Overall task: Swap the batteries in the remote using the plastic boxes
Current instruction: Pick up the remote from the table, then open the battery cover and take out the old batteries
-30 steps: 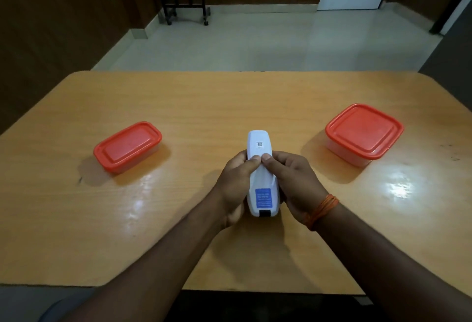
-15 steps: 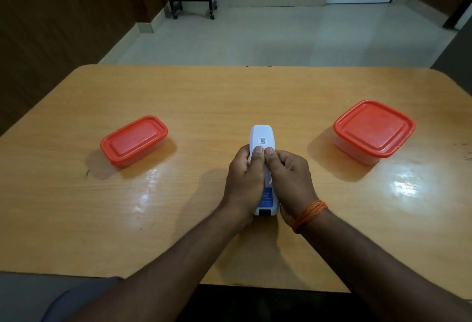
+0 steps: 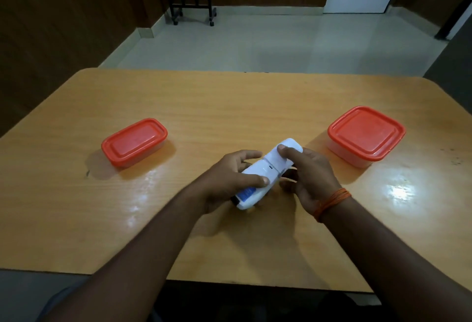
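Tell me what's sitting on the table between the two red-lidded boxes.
In the head view, the white remote, held by the left hand and right hand, lies between the left box and right box.

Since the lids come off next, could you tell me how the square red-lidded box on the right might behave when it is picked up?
The square box will probably feel light: its clear walls show no obvious contents. It should stay stiff, being moulded plastic with a snap-on lid. It sits flat and low on the table, so tipping or rolling seems unlikely, though it may slide on the glossy surface while being opened.

Bare office-like room: wood-panelled walls (image 3: 51,28), tiled floor (image 3: 255,43), table (image 3: 229,107).
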